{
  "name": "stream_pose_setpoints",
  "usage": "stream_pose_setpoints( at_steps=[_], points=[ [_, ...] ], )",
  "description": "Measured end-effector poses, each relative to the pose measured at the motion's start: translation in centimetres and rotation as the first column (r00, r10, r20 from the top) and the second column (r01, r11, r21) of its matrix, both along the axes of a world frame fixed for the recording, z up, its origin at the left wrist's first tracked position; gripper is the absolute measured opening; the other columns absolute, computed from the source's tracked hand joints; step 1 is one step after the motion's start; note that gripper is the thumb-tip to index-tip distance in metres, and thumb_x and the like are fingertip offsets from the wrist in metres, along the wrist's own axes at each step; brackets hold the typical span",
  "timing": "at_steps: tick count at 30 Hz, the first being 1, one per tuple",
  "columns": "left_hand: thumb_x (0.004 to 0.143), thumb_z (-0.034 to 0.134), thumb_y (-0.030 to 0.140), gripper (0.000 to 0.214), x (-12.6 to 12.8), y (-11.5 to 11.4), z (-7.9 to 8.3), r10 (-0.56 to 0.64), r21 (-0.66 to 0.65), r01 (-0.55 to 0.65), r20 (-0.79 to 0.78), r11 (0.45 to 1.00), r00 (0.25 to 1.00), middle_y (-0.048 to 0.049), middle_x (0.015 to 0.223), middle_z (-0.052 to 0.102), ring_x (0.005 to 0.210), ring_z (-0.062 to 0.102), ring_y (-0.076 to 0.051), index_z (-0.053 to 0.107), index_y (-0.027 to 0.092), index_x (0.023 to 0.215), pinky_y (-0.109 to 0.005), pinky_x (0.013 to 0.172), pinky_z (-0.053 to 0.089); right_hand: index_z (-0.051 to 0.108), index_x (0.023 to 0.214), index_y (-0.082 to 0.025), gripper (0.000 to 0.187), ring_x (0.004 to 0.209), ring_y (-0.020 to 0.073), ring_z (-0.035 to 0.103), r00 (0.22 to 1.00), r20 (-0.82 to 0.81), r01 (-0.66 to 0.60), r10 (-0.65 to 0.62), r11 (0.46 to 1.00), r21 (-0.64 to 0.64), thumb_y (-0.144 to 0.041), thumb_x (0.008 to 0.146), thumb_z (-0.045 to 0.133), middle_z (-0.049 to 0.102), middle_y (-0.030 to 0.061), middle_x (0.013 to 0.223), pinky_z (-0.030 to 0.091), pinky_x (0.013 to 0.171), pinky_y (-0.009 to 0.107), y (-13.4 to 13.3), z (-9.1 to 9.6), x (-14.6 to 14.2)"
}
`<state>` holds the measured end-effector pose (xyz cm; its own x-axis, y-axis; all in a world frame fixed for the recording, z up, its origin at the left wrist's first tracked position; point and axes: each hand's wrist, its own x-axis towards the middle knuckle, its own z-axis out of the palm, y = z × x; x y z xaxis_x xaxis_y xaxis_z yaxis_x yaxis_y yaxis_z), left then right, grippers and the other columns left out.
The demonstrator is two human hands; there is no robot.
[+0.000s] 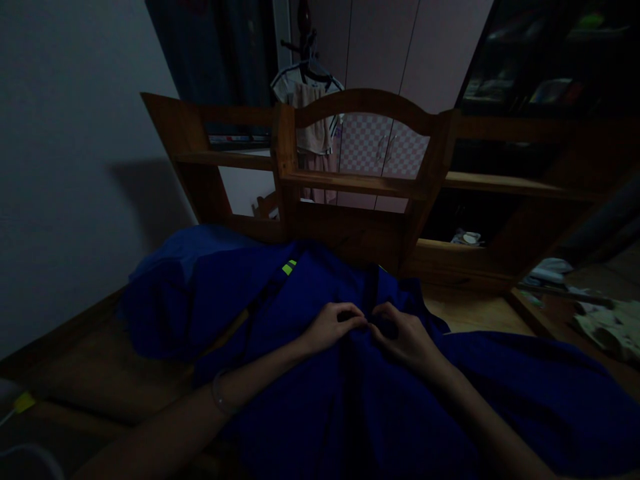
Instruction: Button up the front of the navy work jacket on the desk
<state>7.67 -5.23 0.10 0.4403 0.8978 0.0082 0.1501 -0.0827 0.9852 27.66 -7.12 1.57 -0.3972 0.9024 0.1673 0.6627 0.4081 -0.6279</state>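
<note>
A dark blue jacket [300, 400] with long sleeves lies spread out before me, with a small yellow-green patch [289, 267] on its upper left part. Along its middle front, my left hand [336, 327] pinches the fabric between thumb and fingers. Close beside it, my right hand [403, 333] pinches the same front edge, and the fingertips of both hands nearly meet. Whatever small part lies between the fingertips is too dark to make out. A clear bangle [220, 393] circles my left wrist.
Behind the jacket stands a wooden headboard with shelves [350, 181]. A lighter blue cloth [200, 239] lies at the left against the wall [75, 167]. Clothes [313, 110] hang on a rack before a pink wardrobe [380, 60]. Pale fabric [610, 327] lies at the far right.
</note>
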Motion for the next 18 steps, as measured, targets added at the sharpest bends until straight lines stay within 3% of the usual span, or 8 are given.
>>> stream_pose_setpoints(
  at_steps=[7,14,18],
  points=[
    [0.079,0.062,0.040,0.027,-0.1,0.3,-0.3,-0.008,-0.018,0.008,0.024,1.000,1.000,-0.0029,0.082,0.066,0.078,0.059,-0.015,0.067,0.014,0.087,-0.024,0.072,0.044,0.052,0.101,-0.018,0.019,0.070,0.0184,0.062,0.972,0.230,-0.007,-0.040,0.979,0.202,-0.032,0.089,0.049,0.065,0.0048,0.079,0.040,0.063,0.026,0.1,-1.1,-0.4],
    [0.081,0.061,0.036,0.025,-0.1,0.3,-0.2,-0.024,0.008,0.024,0.018,1.000,1.000,-0.0027,0.082,0.066,0.077,0.059,-0.015,0.066,0.013,0.088,-0.023,0.071,0.044,0.050,0.103,-0.016,0.019,0.064,0.0178,0.060,0.945,0.327,-0.064,-0.031,0.959,0.276,-0.030,0.092,0.043,0.064,0.0043,0.073,0.035,0.060,0.027,-0.2,-0.6,-0.6],
    [0.081,0.061,0.034,0.021,0.0,-0.1,0.5,-0.008,0.125,0.017,-0.076,0.992,0.997,-0.0019,0.084,0.065,0.080,0.058,-0.015,0.067,0.015,0.085,-0.023,0.074,0.042,0.050,0.104,-0.014,0.020,0.059,0.0183,0.058,0.897,0.442,-0.123,-0.015,0.951,0.283,-0.028,0.092,0.042,0.062,0.0037,0.067,0.029,0.058,0.030,-0.5,-0.1,-0.8]
  ],
)
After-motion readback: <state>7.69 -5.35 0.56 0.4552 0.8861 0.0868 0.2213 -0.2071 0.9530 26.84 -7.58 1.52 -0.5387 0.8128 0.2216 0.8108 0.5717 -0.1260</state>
